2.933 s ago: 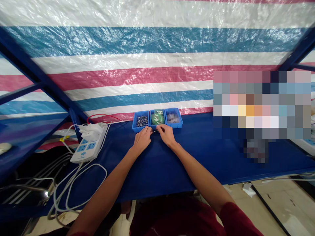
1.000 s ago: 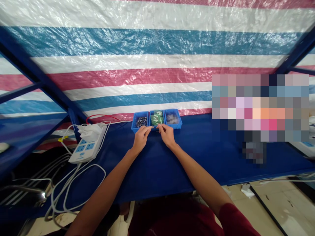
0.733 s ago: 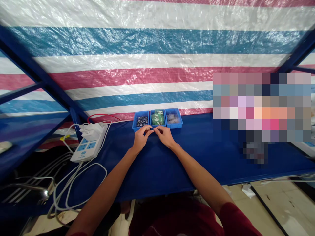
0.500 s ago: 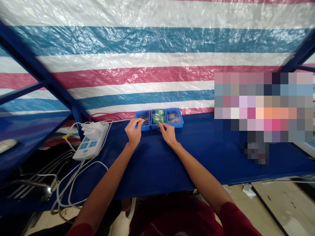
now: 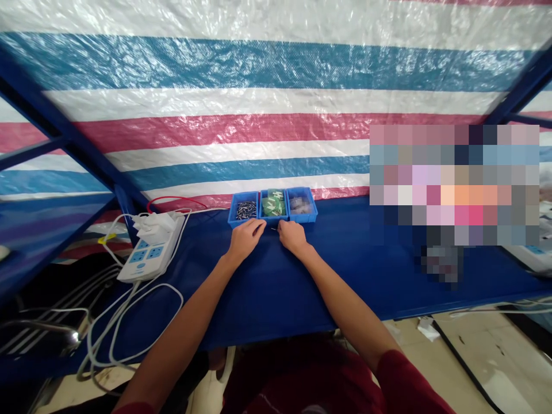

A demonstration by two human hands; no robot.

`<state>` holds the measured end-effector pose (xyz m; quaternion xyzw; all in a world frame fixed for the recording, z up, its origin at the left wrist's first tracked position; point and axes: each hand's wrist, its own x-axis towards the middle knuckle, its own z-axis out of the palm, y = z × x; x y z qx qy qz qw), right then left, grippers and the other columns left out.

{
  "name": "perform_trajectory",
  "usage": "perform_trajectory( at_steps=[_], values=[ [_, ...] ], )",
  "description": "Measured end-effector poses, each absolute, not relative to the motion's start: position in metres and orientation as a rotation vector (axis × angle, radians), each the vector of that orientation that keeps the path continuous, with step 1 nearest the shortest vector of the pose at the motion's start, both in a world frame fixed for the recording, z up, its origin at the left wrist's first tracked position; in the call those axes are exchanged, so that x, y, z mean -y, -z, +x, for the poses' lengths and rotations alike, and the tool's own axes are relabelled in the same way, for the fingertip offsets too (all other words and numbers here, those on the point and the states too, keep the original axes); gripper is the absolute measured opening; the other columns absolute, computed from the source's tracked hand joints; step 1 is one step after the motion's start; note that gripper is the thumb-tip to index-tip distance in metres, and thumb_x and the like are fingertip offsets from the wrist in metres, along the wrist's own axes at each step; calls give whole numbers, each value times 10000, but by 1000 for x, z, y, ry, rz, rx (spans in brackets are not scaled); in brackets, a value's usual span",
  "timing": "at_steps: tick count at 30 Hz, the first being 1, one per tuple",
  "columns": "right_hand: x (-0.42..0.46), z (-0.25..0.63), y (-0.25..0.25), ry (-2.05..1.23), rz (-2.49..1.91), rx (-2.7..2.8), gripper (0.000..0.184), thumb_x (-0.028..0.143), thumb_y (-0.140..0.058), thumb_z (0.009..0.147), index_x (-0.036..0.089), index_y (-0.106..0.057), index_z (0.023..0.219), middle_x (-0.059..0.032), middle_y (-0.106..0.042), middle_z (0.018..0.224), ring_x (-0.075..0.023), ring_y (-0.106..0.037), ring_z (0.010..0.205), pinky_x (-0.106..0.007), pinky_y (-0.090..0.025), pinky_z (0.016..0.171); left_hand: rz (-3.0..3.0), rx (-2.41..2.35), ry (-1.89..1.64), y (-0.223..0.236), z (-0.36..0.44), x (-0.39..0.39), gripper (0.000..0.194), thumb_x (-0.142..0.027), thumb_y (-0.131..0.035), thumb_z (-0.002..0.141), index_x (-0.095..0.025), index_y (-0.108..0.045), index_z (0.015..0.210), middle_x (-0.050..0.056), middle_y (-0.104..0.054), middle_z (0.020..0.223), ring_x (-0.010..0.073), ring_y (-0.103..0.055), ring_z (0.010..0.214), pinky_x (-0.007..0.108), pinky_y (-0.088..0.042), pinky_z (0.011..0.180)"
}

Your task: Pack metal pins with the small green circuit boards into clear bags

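Observation:
Both my hands rest on the blue table (image 5: 267, 287) just in front of a row of small blue bins. My left hand (image 5: 245, 237) is pinched, fingertips pointing right toward a tiny part (image 5: 273, 229) between the hands. My right hand (image 5: 292, 236) is also curled in a pinch on that tiny part. The left bin (image 5: 244, 209) holds dark metal pins, the middle bin (image 5: 273, 205) holds green pieces, and the right bin (image 5: 302, 203) holds greyish parts. What exactly the fingers grip is too small to name.
A white and blue power strip (image 5: 149, 247) with plugs and looping white cables (image 5: 129, 322) lies at the left. A red wire (image 5: 176, 200) runs along the striped tarp wall (image 5: 259, 115). Blue frame bars (image 5: 64, 138) slant at the left.
My left hand reached up to the left bin of pins half a second ago, then came back down beside my right hand. The right hand stayed in front of the middle bin.

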<state>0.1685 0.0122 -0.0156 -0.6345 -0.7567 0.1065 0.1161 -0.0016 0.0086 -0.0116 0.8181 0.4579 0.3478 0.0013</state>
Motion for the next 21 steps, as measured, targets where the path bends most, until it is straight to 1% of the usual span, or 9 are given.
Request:
perform_trajectory(
  at_steps=[2,4,6,9,13,16,18,21],
  values=[
    [-11,168,15,-303,-1826,2259,199,188,-455,934,139,-600,1061,-162,-701,988,-268,-669,880,-314,-442,699,2554,-1395,-1024,16,-1,-9,293,-339,-439,955,-199,-690,1011,58,-709,945,174,-655,847,266,-481,786],
    [-9,167,14,-305,-1729,2288,206,216,-418,963,147,-559,1098,-142,-706,980,-261,-670,877,-305,-434,685,2516,-1365,-1021,20,-2,-10,304,-366,-457,948,-206,-668,1098,65,-698,1027,172,-657,847,272,-490,786],
    [-7,166,13,-302,-1602,2300,207,233,-373,988,168,-524,1113,-118,-704,1000,-246,-667,888,-291,-425,672,2483,-1311,-1075,23,-4,-12,314,-385,-469,944,-210,-662,1118,68,-690,1057,172,-656,850,278,-495,794],
    [-5,164,14,-317,-1481,2264,185,229,-348,1000,187,-505,1088,-92,-692,1034,-222,-659,898,-270,-411,658,2462,-1217,-1181,24,-6,-16,299,-384,-467,947,-200,-702,971,57,-706,932,171,-655,824,272,-490,782],
    [-7,164,18,-416,-1340,2105,123,234,-419,979,204,-537,997,-41,-691,933,-198,-643,864,-256,-409,678,2362,-1253,-1269,21,-5,-15,314,-376,-485,938,-182,-687,794,31,-691,745,140,-622,662,238,-468,662],
    [-11,163,22,-481,-1157,1969,98,234,-487,938,205,-572,900,-22,-673,863,-178,-624,827,-251,-419,718,2246,-1334,-1306,16,-4,-11,331,-365,-505,922,-177,-651,691,3,-637,613,117,-570,554,221,-433,579],
    [-12,162,23,-529,-1073,1860,114,239,-509,911,201,-585,836,-19,-658,828,-165,-610,781,-251,-426,717,2182,-1358,-1328,14,-2,-9,328,-356,-528,904,-175,-630,650,-10,-603,565,108,-540,513,215,-414,545],
    [-11,160,24,-696,-1020,1673,153,269,-517,884,196,-583,767,-1,-619,735,-134,-565,618,-246,-433,637,2119,-1325,-1355,14,0,-6,284,-324,-548,882,-171,-638,661,-17,-590,561,98,-514,482,210,-402,520]
  ],
)
